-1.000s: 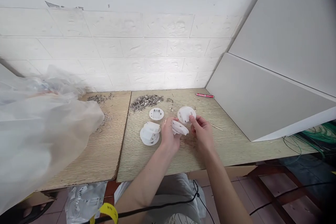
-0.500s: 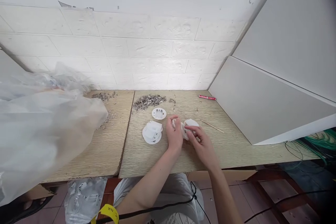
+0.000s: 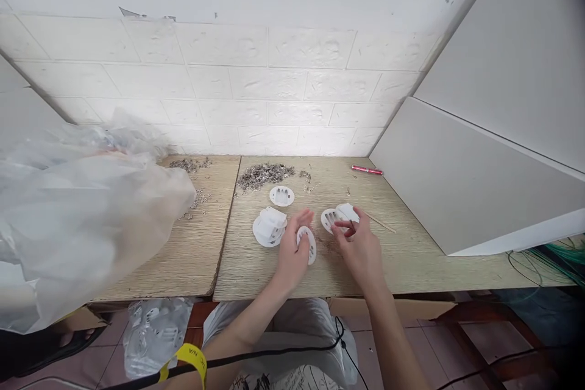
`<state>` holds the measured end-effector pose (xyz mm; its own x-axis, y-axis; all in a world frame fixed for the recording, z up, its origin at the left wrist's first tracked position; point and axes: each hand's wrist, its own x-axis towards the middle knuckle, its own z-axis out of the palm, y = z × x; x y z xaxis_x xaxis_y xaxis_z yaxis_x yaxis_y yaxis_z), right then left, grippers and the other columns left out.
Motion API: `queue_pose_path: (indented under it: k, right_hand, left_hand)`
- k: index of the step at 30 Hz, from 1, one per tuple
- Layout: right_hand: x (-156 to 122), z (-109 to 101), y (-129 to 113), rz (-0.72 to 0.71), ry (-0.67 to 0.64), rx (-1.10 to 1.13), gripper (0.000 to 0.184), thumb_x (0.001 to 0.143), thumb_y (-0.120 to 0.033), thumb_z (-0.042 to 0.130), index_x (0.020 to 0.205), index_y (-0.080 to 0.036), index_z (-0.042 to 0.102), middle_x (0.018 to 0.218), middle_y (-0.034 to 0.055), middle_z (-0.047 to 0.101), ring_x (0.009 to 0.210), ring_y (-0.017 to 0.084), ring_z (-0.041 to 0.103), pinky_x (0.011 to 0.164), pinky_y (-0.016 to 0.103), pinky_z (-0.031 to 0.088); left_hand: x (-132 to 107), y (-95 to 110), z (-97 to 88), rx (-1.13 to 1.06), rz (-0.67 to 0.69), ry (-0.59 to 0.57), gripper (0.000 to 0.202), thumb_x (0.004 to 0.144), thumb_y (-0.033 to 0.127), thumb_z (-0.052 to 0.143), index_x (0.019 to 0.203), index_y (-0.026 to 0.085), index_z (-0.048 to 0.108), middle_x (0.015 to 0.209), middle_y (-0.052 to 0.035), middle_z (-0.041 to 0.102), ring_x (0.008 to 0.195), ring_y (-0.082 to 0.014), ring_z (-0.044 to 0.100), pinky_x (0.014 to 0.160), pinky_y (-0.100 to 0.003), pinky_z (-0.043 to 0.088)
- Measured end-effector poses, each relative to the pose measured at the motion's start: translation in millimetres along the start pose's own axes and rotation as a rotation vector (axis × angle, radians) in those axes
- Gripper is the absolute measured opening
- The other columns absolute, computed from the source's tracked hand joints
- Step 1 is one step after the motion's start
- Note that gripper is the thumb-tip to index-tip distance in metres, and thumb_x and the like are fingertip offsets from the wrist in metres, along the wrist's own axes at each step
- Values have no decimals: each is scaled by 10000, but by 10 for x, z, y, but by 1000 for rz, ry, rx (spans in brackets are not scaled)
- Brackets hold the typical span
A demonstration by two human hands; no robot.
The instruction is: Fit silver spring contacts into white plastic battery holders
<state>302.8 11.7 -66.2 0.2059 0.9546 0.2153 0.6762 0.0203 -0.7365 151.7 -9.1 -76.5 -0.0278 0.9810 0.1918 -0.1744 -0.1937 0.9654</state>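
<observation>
My left hand (image 3: 292,248) holds a round white plastic disc (image 3: 308,244) just above the wooden bench top (image 3: 283,268), fingers curled round it. My right hand (image 3: 359,245) pinches the edge of a second white disc (image 3: 337,217) that lies on the bench. A stack of white discs with a square housing on top (image 3: 269,226) sits left of my left hand. One more small disc (image 3: 281,195) lies further back. A heap of small metal clips (image 3: 265,174) is near the wall.
A large clear plastic bag (image 3: 77,219) covers the left board (image 3: 150,268). More metal clips (image 3: 194,166) lie scattered there. A red pen (image 3: 367,169) and a thin wooden stick (image 3: 379,223) lie at the right. A grey slanted panel (image 3: 461,177) bounds the right side.
My hands have come apart: the left has drawn one disc down and left, while the right stays on the other disc, now lying on the bench. The camera has shifted slightly.
</observation>
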Motion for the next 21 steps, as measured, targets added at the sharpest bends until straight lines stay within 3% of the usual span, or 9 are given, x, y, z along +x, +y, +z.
queue_pose_path:
  k: [2, 4, 6, 8, 10, 12, 16, 19, 21]
  right_hand:
    - [32, -48, -119, -56, 15, 33, 490, 869, -326, 453, 1319, -133, 471, 1052, 111, 720, 830, 228, 639, 713, 354, 472]
    - [78, -45, -273, -170, -36, 85, 383, 912, -291, 373, 1231, -173, 549, 1055, 95, 723, 848, 213, 645, 734, 342, 475]
    - [152, 53, -446, -270, -143, 108, 341, 940, -281, 350, 1171, -200, 588, 999, 74, 732, 798, 193, 644, 720, 319, 471]
    - [250, 238, -613, -367, -270, 65, 326, 966, -277, 346, 1153, -205, 603, 1003, 78, 723, 853, 190, 643, 744, 302, 457]
    - [344, 444, -742, -441, -332, -46, 317, 978, -251, 345, 1126, -198, 619, 1025, 95, 703, 921, 195, 628, 757, 290, 434]
    - [406, 583, -806, -492, -402, -169, 300, 980, -240, 356, 1032, -188, 647, 981, 97, 693, 897, 193, 621, 721, 273, 410]
    - [464, 524, -765, -439, -406, -348, 274, 973, -254, 398, 926, -184, 659, 910, 88, 701, 827, 195, 624, 654, 266, 366]
    - [568, 387, -737, -305, -354, -479, 245, 945, -254, 450, 929, -181, 683, 879, 111, 713, 792, 223, 633, 611, 281, 344]
    - [684, 394, -795, -301, -308, -470, 238, 931, -237, 461, 951, -188, 693, 891, 108, 717, 805, 231, 635, 609, 286, 350]
  left_hand:
    - [-68, 231, -107, -52, 15, -109, 381, 918, 275, 499, 1297, 242, 478, 1245, -117, 640, 1111, -243, 637, 949, -419, 501]
    - [-45, 489, -280, -116, 68, -139, 428, 899, 305, 549, 1312, 249, 453, 1168, -117, 679, 967, -241, 692, 818, -397, 557]
    - [105, 703, -502, -114, 147, -70, 419, 870, 300, 600, 1268, 245, 484, 1070, -94, 712, 897, -231, 706, 762, -379, 568]
    - [363, 822, -729, -141, 213, 39, 270, 833, 327, 640, 1070, 216, 572, 966, -74, 730, 873, -237, 708, 765, -390, 571]
    - [658, 839, -926, -201, 171, 130, 225, 807, 398, 648, 861, 189, 587, 915, -79, 735, 906, -255, 704, 828, -423, 561]
    - [911, 777, -1075, -245, 99, 204, 281, 783, 456, 646, 772, 183, 582, 864, -77, 737, 879, -256, 710, 845, -431, 556]
    - [1139, 576, -1221, -278, -7, 239, 325, 765, 474, 636, 670, 165, 596, 951, -93, 732, 853, -248, 712, 824, -402, 557]
    - [1128, 491, -1227, -282, -60, 220, 310, 809, 465, 586, 799, 163, 657, 972, -94, 731, 779, -226, 707, 761, -375, 558]
    - [1097, 473, -1212, -313, -67, 208, 271, 838, 436, 570, 923, 189, 642, 904, -69, 738, 761, -222, 703, 762, -382, 552]
